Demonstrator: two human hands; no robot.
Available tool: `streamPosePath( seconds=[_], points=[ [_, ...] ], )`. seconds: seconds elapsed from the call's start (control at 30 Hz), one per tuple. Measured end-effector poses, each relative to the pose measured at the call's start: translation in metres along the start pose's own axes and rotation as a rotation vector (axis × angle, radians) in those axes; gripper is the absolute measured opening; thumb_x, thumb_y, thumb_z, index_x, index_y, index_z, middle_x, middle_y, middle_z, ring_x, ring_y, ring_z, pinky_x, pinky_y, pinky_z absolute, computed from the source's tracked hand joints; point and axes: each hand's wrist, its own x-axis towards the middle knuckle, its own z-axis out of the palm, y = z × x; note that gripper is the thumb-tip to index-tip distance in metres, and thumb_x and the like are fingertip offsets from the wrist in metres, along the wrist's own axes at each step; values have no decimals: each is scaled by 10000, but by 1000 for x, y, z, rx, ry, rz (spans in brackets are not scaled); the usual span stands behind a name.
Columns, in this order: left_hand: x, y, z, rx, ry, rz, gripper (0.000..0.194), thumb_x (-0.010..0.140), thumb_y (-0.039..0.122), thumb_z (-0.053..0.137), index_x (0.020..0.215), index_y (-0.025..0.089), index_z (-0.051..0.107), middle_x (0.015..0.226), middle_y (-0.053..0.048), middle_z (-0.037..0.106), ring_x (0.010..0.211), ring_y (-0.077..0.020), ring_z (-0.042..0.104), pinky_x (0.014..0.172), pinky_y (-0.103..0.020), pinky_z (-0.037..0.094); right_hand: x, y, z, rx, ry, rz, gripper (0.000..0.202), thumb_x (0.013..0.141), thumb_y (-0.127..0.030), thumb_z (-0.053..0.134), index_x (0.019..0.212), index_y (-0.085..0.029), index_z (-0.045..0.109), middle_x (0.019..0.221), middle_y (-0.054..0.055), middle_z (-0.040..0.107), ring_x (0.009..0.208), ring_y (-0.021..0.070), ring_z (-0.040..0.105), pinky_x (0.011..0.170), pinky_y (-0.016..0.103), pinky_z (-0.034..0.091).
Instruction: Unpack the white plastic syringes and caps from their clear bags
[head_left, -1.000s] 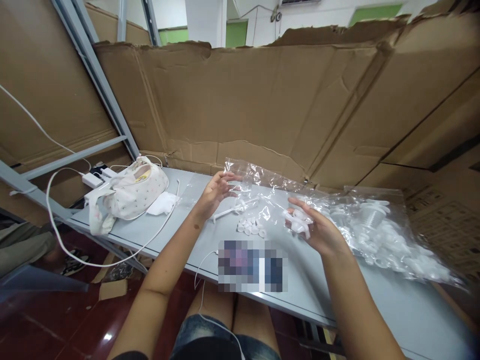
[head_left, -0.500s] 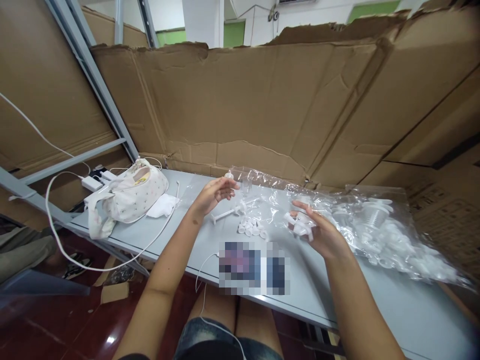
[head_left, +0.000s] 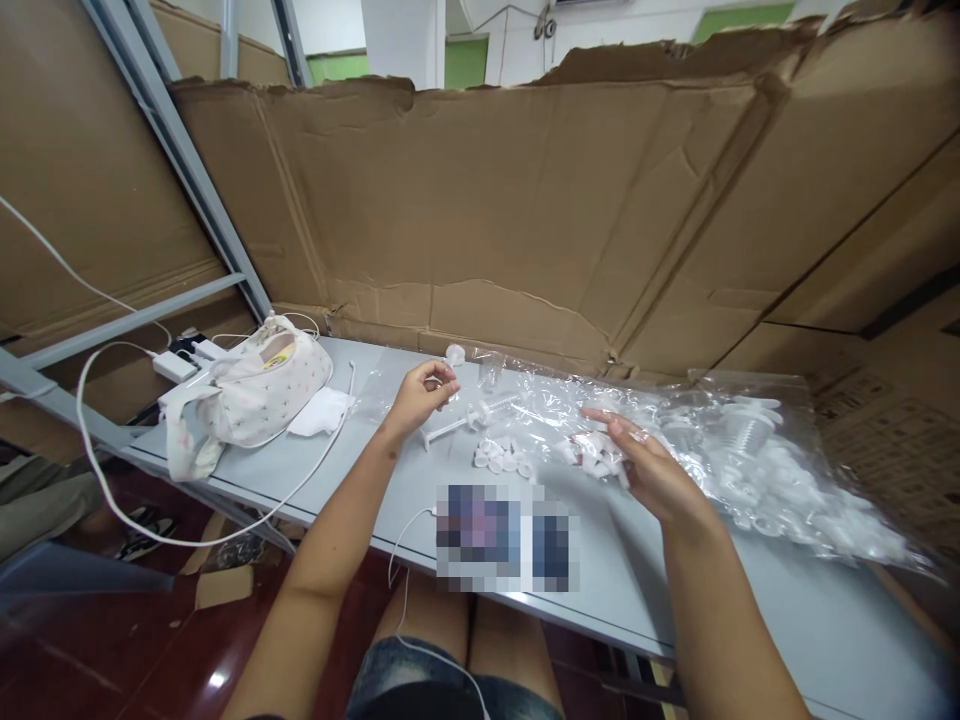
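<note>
My left hand (head_left: 426, 396) hovers over the table with loosely curled fingers, and no object shows in it. Just right of it lies a clear plastic syringe-like tube with a white plunger (head_left: 448, 432). My right hand (head_left: 654, 468) has its fingers stretched out, beside a small heap of white plastic pieces (head_left: 598, 455). Its fingers partly cover that heap, and whether they touch it is hard to tell. Between the hands sits a cluster of small white caps (head_left: 501, 457). A round white piece (head_left: 454, 354) is beyond my left hand.
Clear plastic bags of white parts (head_left: 780, 470) spread along the table's right side. A pale fabric pouch (head_left: 262, 385), white tissue (head_left: 319, 412) and looping white cable (head_left: 84, 420) lie left. A blurred-out device (head_left: 480, 530) is near the front edge. Cardboard (head_left: 480, 200) walls the back.
My left hand has drawn slightly back and its fingers have curled. My right hand has moved slightly right, and the white pieces that were in it now lie beside its fingers.
</note>
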Motion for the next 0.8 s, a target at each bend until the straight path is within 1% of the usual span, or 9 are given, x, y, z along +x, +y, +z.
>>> streamPosePath(
  seconds=[0.1, 0.2, 0.27, 0.4, 0.47, 0.53, 0.6, 0.7, 0.8],
  points=[
    [-2, 3, 0, 21, -15, -27, 265, 687, 313, 724, 790, 155, 538, 735, 29, 542, 496, -44, 501, 462, -194, 391, 2, 3, -2, -78, 10, -73, 525, 725, -590, 675, 1129, -256, 634, 851, 69, 743, 717, 243, 706, 624, 331, 540],
    [-3, 6, -2, 12, -55, -42, 272, 686, 325, 727, 786, 144, 550, 690, 30, 545, 495, -50, 505, 483, -202, 402, 5, 7, -4, -122, 30, -139, 515, 743, -599, 652, 1124, -254, 632, 846, 65, 744, 750, 247, 707, 653, 339, 536],
    [-4, 7, -3, -18, -85, -39, 277, 688, 328, 733, 785, 138, 556, 668, 24, 555, 516, -60, 517, 499, -205, 407, 7, 9, -5, -130, 43, -154, 508, 743, -595, 653, 1125, -260, 626, 837, 55, 742, 740, 241, 704, 657, 340, 532],
    [-5, 6, -7, -129, -163, -54, 289, 706, 323, 738, 841, 140, 561, 764, -24, 630, 645, -106, 607, 607, -238, 470, 8, 12, -6, -136, 58, -161, 489, 755, -587, 644, 1128, -272, 621, 836, 45, 736, 724, 228, 695, 654, 335, 525],
    [-6, 6, -7, -146, -193, -67, 298, 711, 316, 742, 878, 142, 566, 860, -55, 661, 721, -125, 636, 675, -262, 491, 7, 11, -5, -160, 62, -170, 487, 756, -594, 637, 1121, -271, 628, 840, 47, 732, 742, 231, 692, 668, 339, 524],
    [-8, 6, -7, -131, -225, -69, 302, 716, 310, 743, 903, 140, 577, 922, -74, 672, 760, -132, 644, 702, -268, 496, 6, 10, -4, -181, 55, -169, 485, 755, -592, 640, 1118, -270, 636, 842, 48, 728, 750, 229, 688, 680, 335, 522],
    [-9, 5, -5, -118, -252, -73, 298, 727, 314, 735, 916, 138, 586, 908, -74, 679, 749, -129, 643, 680, -258, 492, 5, 9, -4, -169, 35, -148, 481, 752, -580, 653, 1118, -268, 641, 856, 50, 726, 728, 219, 683, 665, 324, 518],
    [-10, 4, -2, -123, -245, -93, 286, 746, 316, 723, 927, 138, 590, 840, -61, 685, 708, -122, 642, 636, -239, 481, 5, 9, -3, -98, 16, -104, 466, 738, -556, 684, 1099, -264, 649, 869, 48, 719, 675, 201, 675, 612, 303, 508],
    [-11, 1, -1, -170, -255, -117, 266, 764, 316, 712, 925, 142, 592, 827, -60, 694, 731, -142, 665, 667, -258, 500, 5, 9, -4, -53, 38, -97, 443, 731, -539, 700, 1073, -261, 657, 848, 38, 711, 644, 188, 669, 592, 293, 506]
  ],
)
